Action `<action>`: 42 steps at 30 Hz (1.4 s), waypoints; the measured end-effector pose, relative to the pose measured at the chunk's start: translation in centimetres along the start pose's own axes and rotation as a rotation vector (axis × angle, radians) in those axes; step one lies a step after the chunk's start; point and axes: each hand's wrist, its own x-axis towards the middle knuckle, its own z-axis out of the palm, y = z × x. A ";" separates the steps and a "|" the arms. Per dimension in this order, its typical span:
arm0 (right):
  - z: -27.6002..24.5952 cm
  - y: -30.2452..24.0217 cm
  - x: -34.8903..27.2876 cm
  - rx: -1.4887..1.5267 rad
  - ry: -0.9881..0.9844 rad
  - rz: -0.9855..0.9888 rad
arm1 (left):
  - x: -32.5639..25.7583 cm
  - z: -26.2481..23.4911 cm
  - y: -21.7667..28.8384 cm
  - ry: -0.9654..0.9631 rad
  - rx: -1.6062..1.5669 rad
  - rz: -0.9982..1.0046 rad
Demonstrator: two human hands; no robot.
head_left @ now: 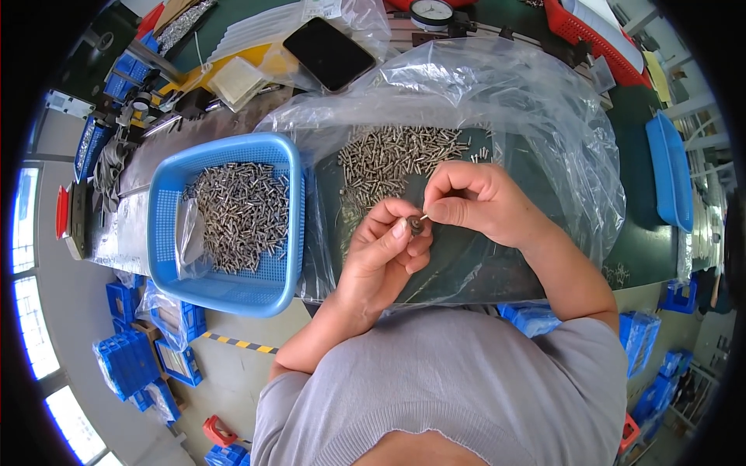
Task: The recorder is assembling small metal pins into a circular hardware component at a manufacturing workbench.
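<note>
My left hand (382,247) is closed around a small dark round metal piece (416,226), pinched between thumb and fingers. Just to its right, my right hand (480,203) pinches a small metal pin (424,217), its tip meeting the round piece; most of the pin is hidden by my fingers. Beyond both hands, a heap of small metal pins (388,159) lies on a clear plastic sheet (528,109). At my left stands a blue plastic basket (291,225), holding many more metal pins (241,213) and a clear plastic bag (189,237).
A black phone (329,54) lies beyond the heap, beside a pale square box (238,82). A dial gauge (430,12) stands at the far edge. A red tray (598,43) and a blue tray (670,172) are to the right. Blue crates (124,361) are stacked on the floor.
</note>
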 end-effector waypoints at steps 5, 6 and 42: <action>0.2 -0.1 0.0 -0.068 0.011 -0.004 | 0.1 -0.1 -0.1 0.013 0.007 -0.020; 0.2 -0.1 0.0 -0.128 0.014 -0.015 | 0.1 -0.1 -0.1 0.012 0.009 -0.024; -1.4 1.2 0.8 -1.054 0.248 -0.313 | 0.3 -0.1 -0.1 0.005 -0.045 0.002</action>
